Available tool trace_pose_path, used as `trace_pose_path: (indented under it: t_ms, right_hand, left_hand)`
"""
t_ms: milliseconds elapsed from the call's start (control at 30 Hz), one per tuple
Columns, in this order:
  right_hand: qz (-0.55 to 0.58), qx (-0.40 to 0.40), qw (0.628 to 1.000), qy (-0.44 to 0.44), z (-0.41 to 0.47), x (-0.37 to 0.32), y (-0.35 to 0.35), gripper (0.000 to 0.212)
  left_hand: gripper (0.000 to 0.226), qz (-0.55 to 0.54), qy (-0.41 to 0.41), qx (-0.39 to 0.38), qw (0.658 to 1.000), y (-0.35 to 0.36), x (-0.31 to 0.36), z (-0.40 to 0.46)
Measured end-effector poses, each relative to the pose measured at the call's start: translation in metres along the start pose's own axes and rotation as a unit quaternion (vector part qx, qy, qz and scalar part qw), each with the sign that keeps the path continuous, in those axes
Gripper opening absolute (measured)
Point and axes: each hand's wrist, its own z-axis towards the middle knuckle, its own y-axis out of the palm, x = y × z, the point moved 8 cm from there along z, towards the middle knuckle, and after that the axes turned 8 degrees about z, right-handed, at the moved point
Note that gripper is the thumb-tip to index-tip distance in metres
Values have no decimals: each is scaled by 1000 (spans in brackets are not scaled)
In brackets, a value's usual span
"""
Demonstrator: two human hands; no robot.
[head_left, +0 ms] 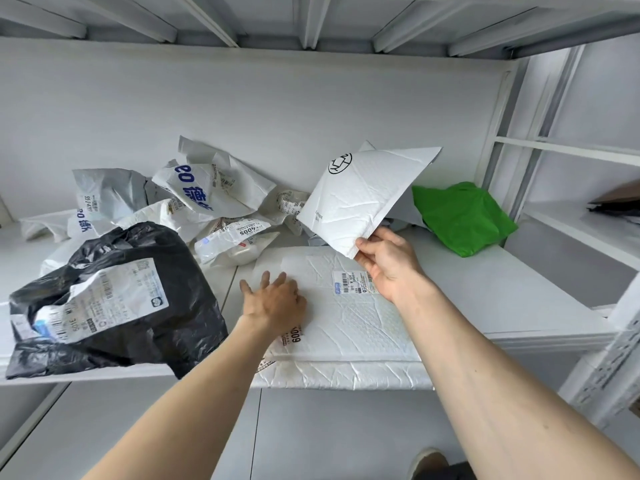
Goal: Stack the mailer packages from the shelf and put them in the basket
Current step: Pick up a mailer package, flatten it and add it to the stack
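Black plastic is crinkling on the far left, where a black mailer [114,299] is lying on the shelf [502,289] by a heap of crumpled white mailers [214,202]. The left hand [273,303] is pressing, fingers spread flat, on a large padded mailer [349,327] overhanging the front edge. The right hand [388,261] is pinching the corner of a small padded mailer [363,199] above it. A green bag [460,220] is sitting farther right.
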Motion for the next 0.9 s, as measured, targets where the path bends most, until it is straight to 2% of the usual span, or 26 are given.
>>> trace_pose_path:
  t_ms: [67, 133, 200, 267, 367, 467, 567, 733, 833, 900]
  right_hand:
    - [-12, 3, 1000, 0, -3, 1, -3, 30]
    - [-22, 8, 1000, -1, -5, 3, -4, 30]
    - [-26, 17, 1000, 1, -5, 8, -5, 30]
    - [-31, 27, 999, 3, -6, 12, -6, 30]
    - [-44, 34, 998, 1, -6, 13, -6, 30]
    - [-52, 37, 998, -4, -6, 11, -9, 31]
    - [-76, 41, 996, -10, -5, 7, -14, 28]
    - [-124, 29, 992, -23, -6, 0, -18, 30]
    - [-138, 38, 989, -42, -8, -3, -20, 31]
    - [-157, 51, 984, -61, -9, -3, -19, 31]
  left_hand:
    - [57, -69, 71, -49, 994, 2, 6, -12]
    - [76, -102, 187, -115, 970, 4, 25, -33]
    - [91, -53, 285, -150, 945, 7, 46, -58]
    - [102, 1, 324, -162, 932, 17, 58, -75]
    - [102, 44, 337, -117, 933, 24, 61, -80]
    - [85, -1, 315, -42, 948, 19, 62, -72]
    - [78, -39, 289, 4, 957, 16, 74, -65]
    - [78, -60, 272, 5, 960, 7, 79, -60]
    - [69, -33, 266, -7, 963, 6, 69, -60]
    - [57, 12, 267, 12, 963, 3, 65, -62]
